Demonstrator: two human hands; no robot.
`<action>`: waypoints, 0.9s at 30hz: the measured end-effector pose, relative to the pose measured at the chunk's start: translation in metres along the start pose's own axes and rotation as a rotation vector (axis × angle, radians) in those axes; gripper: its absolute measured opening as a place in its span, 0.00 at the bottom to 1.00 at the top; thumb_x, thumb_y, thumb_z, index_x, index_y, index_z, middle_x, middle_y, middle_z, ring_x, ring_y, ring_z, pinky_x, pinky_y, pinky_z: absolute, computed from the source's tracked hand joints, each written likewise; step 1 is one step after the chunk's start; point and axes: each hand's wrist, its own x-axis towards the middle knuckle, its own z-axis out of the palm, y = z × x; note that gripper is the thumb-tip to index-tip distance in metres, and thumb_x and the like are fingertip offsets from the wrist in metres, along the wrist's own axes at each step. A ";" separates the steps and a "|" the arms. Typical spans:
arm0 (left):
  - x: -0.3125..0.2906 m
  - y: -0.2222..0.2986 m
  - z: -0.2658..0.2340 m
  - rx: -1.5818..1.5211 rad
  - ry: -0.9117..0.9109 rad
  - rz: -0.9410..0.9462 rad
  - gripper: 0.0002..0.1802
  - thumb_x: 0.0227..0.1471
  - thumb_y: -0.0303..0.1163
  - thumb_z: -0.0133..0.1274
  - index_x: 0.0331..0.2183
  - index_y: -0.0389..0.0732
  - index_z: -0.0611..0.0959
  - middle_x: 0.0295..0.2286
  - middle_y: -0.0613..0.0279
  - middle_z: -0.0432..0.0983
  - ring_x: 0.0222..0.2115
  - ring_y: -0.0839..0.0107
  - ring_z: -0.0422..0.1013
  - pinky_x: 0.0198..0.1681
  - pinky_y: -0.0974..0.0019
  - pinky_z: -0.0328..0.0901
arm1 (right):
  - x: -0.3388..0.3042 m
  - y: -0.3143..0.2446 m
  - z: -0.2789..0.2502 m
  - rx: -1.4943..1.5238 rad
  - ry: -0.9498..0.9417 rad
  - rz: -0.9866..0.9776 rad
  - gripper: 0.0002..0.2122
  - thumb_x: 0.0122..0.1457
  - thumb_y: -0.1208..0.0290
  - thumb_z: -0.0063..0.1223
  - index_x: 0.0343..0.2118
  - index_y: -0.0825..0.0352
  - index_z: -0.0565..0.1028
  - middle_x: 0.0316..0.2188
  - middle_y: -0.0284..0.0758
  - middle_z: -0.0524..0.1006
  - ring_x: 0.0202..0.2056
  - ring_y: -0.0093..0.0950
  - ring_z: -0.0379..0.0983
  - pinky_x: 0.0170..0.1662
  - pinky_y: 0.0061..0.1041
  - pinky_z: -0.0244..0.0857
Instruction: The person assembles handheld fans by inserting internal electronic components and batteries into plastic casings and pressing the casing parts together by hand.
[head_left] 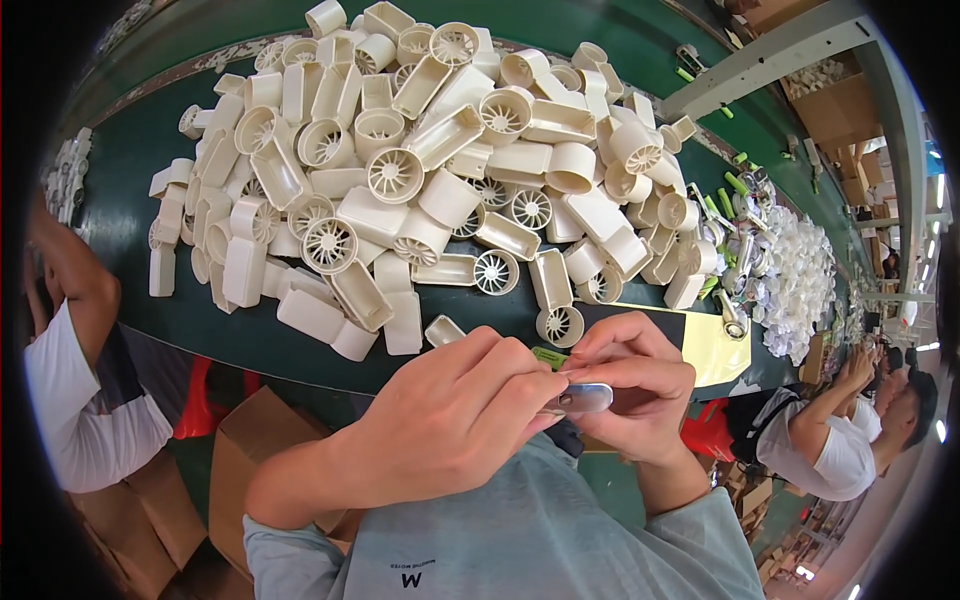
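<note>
In front of my chest, at the near edge of the dark green table, my left hand [445, 415] and my right hand [637, 385] meet with fingers closed. Between their fingertips is a small shiny silver part [588, 398] with a rounded end; its exact kind is unclear. A bright green piece [549, 356] shows just beyond the left fingers, and whether it joins the silver part is hidden. Beyond the hands lies a large heap of cream plastic housings [395, 175], each with a box-shaped body and a round spoked end. One housing [558, 322] lies nearest my fingers.
A yellow sheet [718, 350] lies right of my hands, near shiny metal parts with green pieces [738, 270] and a pile of clear-white parts [797, 285]. A grey metal frame [770, 62] stands at the back right. Co-workers sit left and right; cardboard boxes [262, 450] stand lower left.
</note>
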 end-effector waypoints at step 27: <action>0.013 -0.001 -0.007 -0.004 0.000 -0.008 0.22 0.44 0.25 0.68 0.42 0.36 0.78 0.33 0.59 0.74 0.30 0.63 0.72 0.30 0.64 0.67 | 0.005 -0.004 0.000 0.041 0.039 0.009 0.15 0.47 0.88 0.67 0.41 0.72 0.84 0.48 0.46 0.74 0.45 0.32 0.81 0.50 0.28 0.76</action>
